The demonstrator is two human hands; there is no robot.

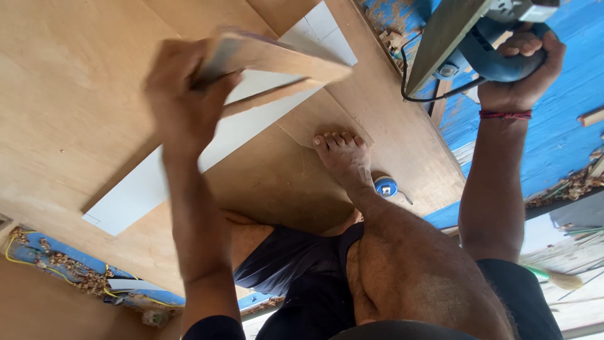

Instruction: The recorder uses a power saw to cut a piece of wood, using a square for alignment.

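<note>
My left hand [182, 94] grips a cut strip of plywood [277, 60], lifted and blurred above a large plywood sheet [69, 94]. A long white gap [157, 176] runs across that sheet below the strip. My right hand [522, 69] holds the blue handle of a circular saw [478, 38] raised at the upper right, its flat base plate facing the camera and a black cord looping beneath it. My bare foot [343, 157] rests on the plywood.
A blue tape measure [385, 186] lies on the plywood beside my foot. Blue painted boards [560, 138] with wood shavings lie to the right. A yellow cord [19, 249] and debris sit at the lower left. A brush [557, 277] lies at the lower right.
</note>
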